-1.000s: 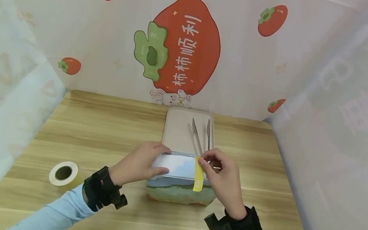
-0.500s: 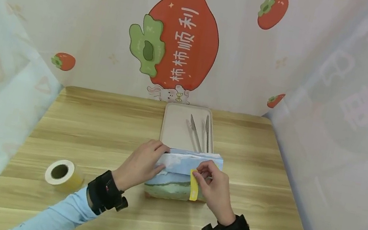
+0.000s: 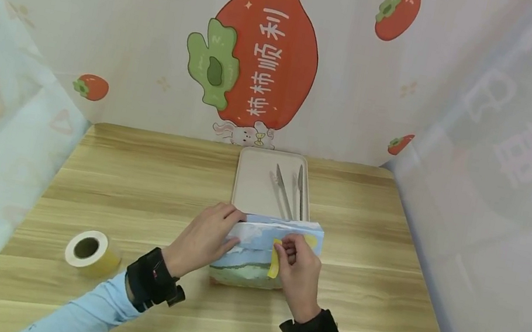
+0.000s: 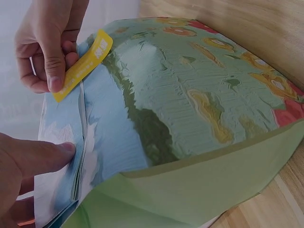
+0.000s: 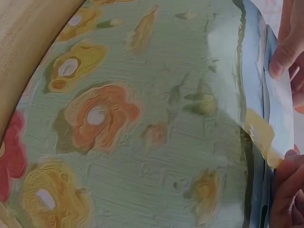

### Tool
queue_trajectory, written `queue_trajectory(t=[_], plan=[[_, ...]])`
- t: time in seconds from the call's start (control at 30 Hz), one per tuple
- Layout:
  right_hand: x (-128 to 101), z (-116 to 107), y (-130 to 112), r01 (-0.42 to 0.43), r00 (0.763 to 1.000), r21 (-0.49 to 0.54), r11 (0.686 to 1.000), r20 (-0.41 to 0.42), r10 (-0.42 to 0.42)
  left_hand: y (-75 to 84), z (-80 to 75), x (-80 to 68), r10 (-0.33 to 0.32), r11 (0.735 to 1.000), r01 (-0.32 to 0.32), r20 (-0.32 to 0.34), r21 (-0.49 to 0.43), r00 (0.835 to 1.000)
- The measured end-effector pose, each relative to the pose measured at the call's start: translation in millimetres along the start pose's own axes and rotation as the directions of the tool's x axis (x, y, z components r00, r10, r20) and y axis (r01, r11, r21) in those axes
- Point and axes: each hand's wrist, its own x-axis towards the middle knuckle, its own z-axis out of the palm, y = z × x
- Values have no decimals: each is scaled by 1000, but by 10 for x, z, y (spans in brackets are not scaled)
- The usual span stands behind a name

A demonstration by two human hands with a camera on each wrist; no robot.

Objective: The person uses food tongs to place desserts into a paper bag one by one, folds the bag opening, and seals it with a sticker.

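Observation:
A box wrapped in blue-and-green flowered paper stands on the table in front of me. My left hand holds the folded paper flap at the box's top left, thumb on the paper edge. My right hand pinches a short yellow tape strip against the seam on the near face. The left wrist view shows the tape strip between the right thumb and forefinger. In the right wrist view the tape strip lies across the paper seam.
A roll of yellow tape lies on the wooden table at the left. Behind the box a beige tray holds two metal tools. Curtains close in the left, right and back sides.
My right hand has carried the yellow strip from the box's top edge down and left onto the near face. The left hand has stayed on the flap.

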Motion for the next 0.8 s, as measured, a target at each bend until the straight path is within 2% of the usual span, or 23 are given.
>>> queue_trajectory(t=[0.1,0.23,0.43,0.67,0.8], plan=[[-9,14,-15,18,1000,-22,1000,-12,-19,1,-4,0,-1,1000,1,0,3,1000],[-18,39,-27,64,998,-111,992,-16,-67,1,-3,-2,1,1000,-1,-2,4,1000],[-14,64,-27,137,988,-263,955,-35,-151,7,11,7,13,1000,-13,-10,2,1000],[-22,57,-14,128,981,-422,897,-78,-177,12,20,11,23,1000,-23,-10,4,1000],[-26,47,27,157,976,-440,884,-65,-206,5,17,0,26,1000,-26,-17,3,1000]])
